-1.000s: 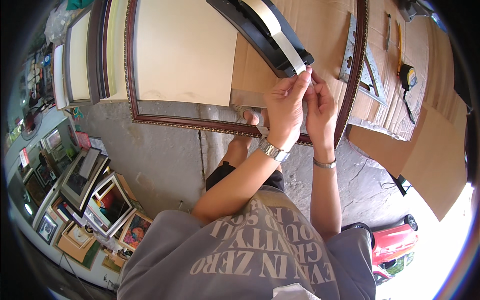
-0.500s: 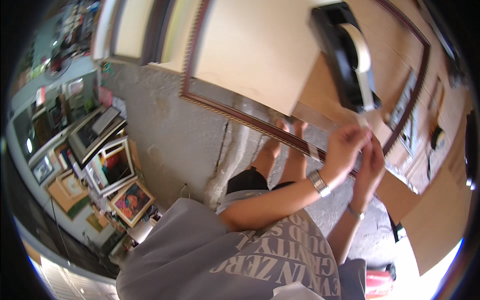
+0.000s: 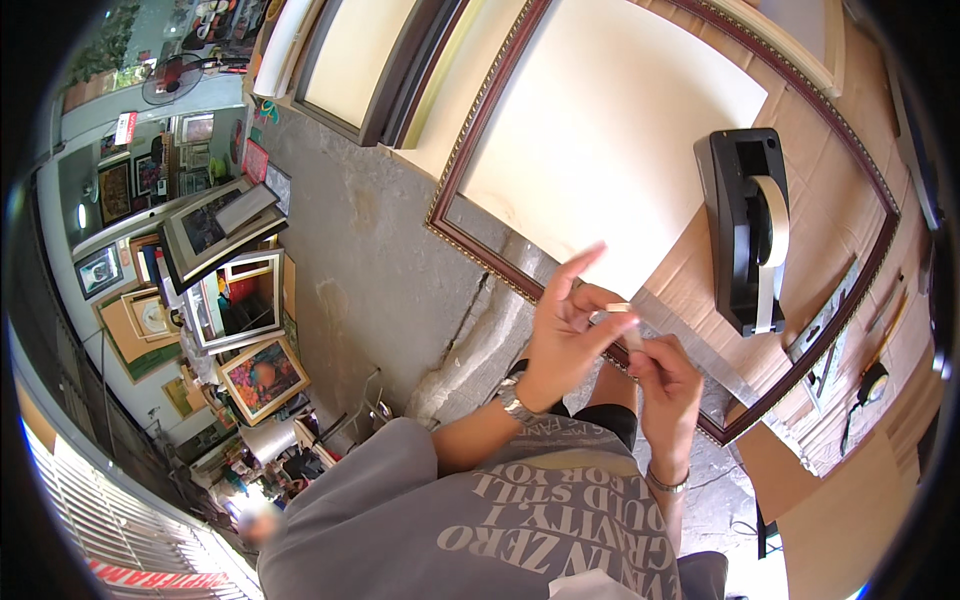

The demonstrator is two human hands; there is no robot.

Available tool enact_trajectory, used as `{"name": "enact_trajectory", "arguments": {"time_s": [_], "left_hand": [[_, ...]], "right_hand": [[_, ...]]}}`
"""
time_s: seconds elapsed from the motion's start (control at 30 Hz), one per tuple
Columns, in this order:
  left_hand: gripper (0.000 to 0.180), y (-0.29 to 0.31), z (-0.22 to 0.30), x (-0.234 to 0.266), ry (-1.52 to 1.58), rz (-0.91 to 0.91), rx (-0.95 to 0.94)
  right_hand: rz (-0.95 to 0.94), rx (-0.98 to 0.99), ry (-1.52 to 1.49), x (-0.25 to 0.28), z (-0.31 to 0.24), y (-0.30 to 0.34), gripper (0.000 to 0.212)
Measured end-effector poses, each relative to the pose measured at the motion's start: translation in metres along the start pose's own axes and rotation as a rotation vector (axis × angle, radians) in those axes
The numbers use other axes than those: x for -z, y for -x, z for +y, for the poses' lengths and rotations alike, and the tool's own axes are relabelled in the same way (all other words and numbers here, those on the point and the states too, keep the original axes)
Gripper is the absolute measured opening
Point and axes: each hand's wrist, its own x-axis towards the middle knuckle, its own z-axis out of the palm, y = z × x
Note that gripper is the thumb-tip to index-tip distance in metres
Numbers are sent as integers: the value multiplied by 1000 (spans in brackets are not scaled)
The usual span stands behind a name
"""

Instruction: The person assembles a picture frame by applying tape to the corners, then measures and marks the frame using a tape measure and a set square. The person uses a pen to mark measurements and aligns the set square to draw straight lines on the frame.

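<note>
A short strip of whitish tape [image 3: 631, 336] is stretched between my hands, above the near side of a dark red-brown picture frame [image 3: 468, 243] with a beaded edge. My left hand [image 3: 566, 345] pinches its upper end between thumb and fingers, the index finger pointing away. The fingertips of my right hand [image 3: 668, 388] are closed on the lower end. Beyond my right hand, a black tape dispenser [image 3: 728, 225] stands inside the frame, with a pale roll and a loose tape end hanging at its front. A cream-white sheet [image 3: 610, 130] lies within the frame's left part.
Brown cardboard [image 3: 690, 285] lies under the frame. A metal ruler [image 3: 700, 360] and a tape measure [image 3: 873, 383] are near its right side. Another dark frame [image 3: 345, 120] lies at the far left. Framed pictures [image 3: 262, 380] lean over the concrete floor [image 3: 350, 260] to the left.
Both hands have moved from the dispenser's tape end toward me and left, over the frame's near side. A strip of tape now shows between them. The whole view has shifted too.
</note>
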Motion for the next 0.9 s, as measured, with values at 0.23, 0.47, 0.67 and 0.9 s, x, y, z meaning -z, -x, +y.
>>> {"name": "enact_trajectory", "arguments": {"time_s": [0.23, 0.47, 0.67, 0.9], "left_hand": [[13, -58, 66, 57, -614, -110, -232], [13, -200, 108, 76, -588, 56, -355], [10, -315, 122, 83, -556, 149, -264], [11, -365, 120, 69, -612, 44, -267]], "right_hand": [[-58, 31, 1, -49, -30, -73, 30], [68, 15, -135, -117, -71, -191, 10], [180, 41, -117, -149, -104, -288, 9], [399, -66, -62, -163, -119, -323, 17]]}}
